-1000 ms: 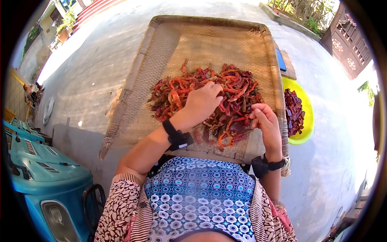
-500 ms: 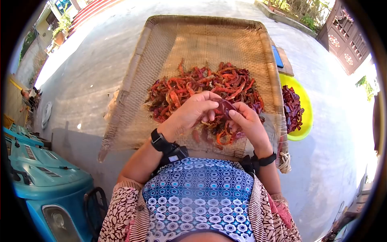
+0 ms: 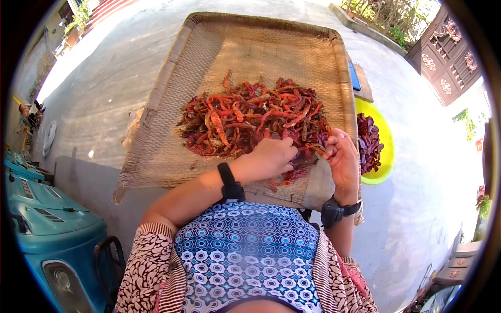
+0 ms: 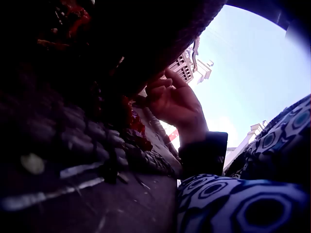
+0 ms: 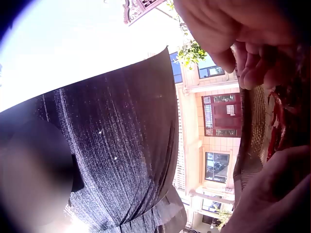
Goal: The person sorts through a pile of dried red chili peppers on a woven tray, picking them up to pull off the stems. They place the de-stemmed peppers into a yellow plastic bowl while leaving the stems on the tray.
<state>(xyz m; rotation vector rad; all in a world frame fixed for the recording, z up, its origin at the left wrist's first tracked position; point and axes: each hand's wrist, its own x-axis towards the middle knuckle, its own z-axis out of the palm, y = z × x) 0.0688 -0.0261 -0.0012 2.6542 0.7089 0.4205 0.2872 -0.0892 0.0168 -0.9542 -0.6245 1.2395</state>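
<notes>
A heap of dried chili peppers (image 3: 224, 120), red to dark maroon, lies on a woven bamboo tray (image 3: 172, 94) in the head view. My left hand (image 3: 266, 158) reaches over the near side of the heap, fingers bent down among dark red chilies; whether it grips one I cannot tell. At the heap's right edge my right hand (image 3: 344, 159) is raised, palm turned inward, its thumb and fingers pinching a small dried chili (image 3: 317, 148). In the right wrist view the right hand's curled fingers (image 5: 255, 73) show above the tray rim. The left wrist view is mostly dark.
A yellow basin (image 3: 387, 161) with dark red chilies (image 3: 369, 143) stands right of the tray. Behind it, a blue flat object (image 3: 354, 77) lies on a board (image 3: 364, 86). A teal vehicle (image 3: 62, 224) stands at the left on the concrete ground (image 3: 104, 130).
Half a second ago both hands met over the heap around a dark red chili. Since then they have parted: the left lower into the heap, the right toward the tray's right edge.
</notes>
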